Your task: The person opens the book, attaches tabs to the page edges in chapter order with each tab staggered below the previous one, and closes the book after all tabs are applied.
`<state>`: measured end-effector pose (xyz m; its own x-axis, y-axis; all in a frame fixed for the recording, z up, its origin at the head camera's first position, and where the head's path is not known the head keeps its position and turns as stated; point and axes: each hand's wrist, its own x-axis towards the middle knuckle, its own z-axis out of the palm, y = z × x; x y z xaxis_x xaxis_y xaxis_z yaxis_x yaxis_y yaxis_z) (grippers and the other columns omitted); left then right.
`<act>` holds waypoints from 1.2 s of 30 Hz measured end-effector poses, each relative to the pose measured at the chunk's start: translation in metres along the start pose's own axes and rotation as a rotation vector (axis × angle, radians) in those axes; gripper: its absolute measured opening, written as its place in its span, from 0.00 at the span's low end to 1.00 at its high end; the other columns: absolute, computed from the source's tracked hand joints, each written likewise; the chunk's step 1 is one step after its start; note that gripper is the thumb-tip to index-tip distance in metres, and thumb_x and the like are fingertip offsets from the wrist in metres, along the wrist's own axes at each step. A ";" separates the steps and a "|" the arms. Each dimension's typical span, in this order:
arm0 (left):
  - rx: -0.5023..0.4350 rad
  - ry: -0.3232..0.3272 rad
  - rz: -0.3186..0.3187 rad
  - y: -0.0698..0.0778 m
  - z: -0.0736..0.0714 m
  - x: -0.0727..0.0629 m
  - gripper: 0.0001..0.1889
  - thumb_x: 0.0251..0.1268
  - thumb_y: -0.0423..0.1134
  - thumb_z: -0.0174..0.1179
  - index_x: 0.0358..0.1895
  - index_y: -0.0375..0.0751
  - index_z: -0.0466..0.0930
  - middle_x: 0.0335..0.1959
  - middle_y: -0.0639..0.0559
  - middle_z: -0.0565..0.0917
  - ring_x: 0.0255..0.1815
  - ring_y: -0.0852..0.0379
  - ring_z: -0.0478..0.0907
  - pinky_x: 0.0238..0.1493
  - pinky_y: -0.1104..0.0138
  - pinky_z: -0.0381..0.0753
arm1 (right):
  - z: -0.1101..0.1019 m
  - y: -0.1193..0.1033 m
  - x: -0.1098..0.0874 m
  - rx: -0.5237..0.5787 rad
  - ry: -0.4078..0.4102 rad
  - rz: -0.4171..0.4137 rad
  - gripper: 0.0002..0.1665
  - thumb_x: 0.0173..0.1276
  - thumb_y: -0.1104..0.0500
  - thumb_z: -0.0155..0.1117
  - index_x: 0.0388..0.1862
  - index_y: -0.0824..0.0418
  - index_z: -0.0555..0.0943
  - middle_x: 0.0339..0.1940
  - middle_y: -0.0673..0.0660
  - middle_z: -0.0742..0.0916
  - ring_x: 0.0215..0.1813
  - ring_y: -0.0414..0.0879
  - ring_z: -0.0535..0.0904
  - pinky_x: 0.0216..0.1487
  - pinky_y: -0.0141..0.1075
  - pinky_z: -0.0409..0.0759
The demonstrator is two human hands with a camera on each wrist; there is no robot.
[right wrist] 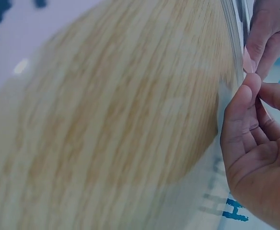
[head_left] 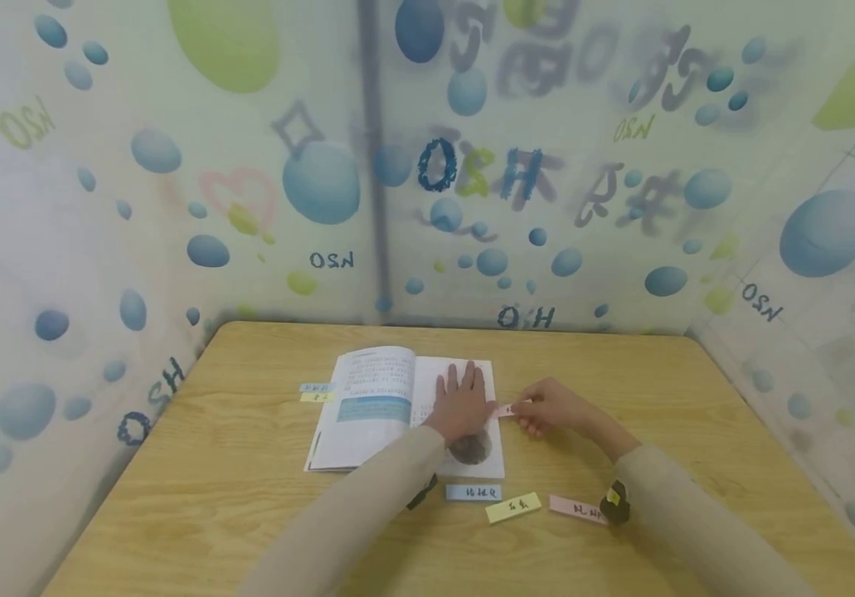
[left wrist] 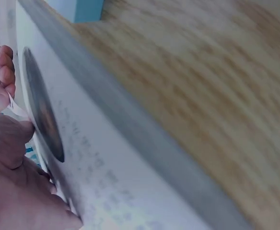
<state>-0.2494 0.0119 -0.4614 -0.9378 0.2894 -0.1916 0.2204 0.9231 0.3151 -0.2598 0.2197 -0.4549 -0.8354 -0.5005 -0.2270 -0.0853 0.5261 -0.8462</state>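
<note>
An open book (head_left: 371,452) lies on the wooden table, with a blue band on its left page and a dark round picture (head_left: 472,448) on the right page. My left hand (head_left: 463,410) presses on the right page, fingers straight and spread, its thumb at the page's outer edge. There, a pink sticky tab (head_left: 505,410) juts out from the edge. Its outer end is pinched between thumb and fingertips of my right hand (head_left: 552,408). In the right wrist view the pink tab (right wrist: 248,61) stretches between both hands. The left wrist view shows the left thumb (left wrist: 27,130) against the page edge.
A blue strip (head_left: 473,492), a yellow strip (head_left: 513,507) and a pink strip (head_left: 575,508), all with handwriting, lie on the table (head_left: 233,481) in front of the book. Blue (head_left: 313,387) and yellow tabs (head_left: 315,397) project from the book's left edge. Patterned walls (head_left: 584,232) enclose the table.
</note>
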 end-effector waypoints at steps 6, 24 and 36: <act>0.041 -0.003 0.019 -0.003 -0.001 -0.003 0.38 0.81 0.57 0.44 0.82 0.37 0.48 0.83 0.43 0.44 0.81 0.37 0.38 0.77 0.46 0.38 | 0.001 0.000 0.000 -0.005 0.001 0.005 0.11 0.76 0.61 0.62 0.42 0.69 0.86 0.26 0.58 0.86 0.26 0.45 0.82 0.30 0.37 0.85; 0.076 -0.139 0.042 -0.018 0.008 0.021 0.43 0.79 0.62 0.44 0.83 0.43 0.38 0.82 0.45 0.32 0.80 0.39 0.27 0.75 0.48 0.29 | 0.002 0.002 -0.003 -0.011 -0.016 0.031 0.10 0.76 0.62 0.61 0.40 0.67 0.86 0.26 0.57 0.86 0.26 0.45 0.83 0.30 0.37 0.85; -0.001 -0.153 0.052 -0.010 -0.009 0.006 0.43 0.77 0.58 0.52 0.83 0.41 0.44 0.83 0.41 0.37 0.81 0.38 0.31 0.76 0.50 0.33 | 0.002 0.005 -0.004 0.005 -0.027 0.038 0.10 0.75 0.62 0.62 0.36 0.67 0.85 0.26 0.58 0.86 0.26 0.45 0.83 0.30 0.36 0.85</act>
<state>-0.2600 0.0019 -0.4578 -0.8736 0.3717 -0.3140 0.2669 0.9057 0.3295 -0.2562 0.2233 -0.4592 -0.8229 -0.4986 -0.2724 -0.0507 0.5420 -0.8389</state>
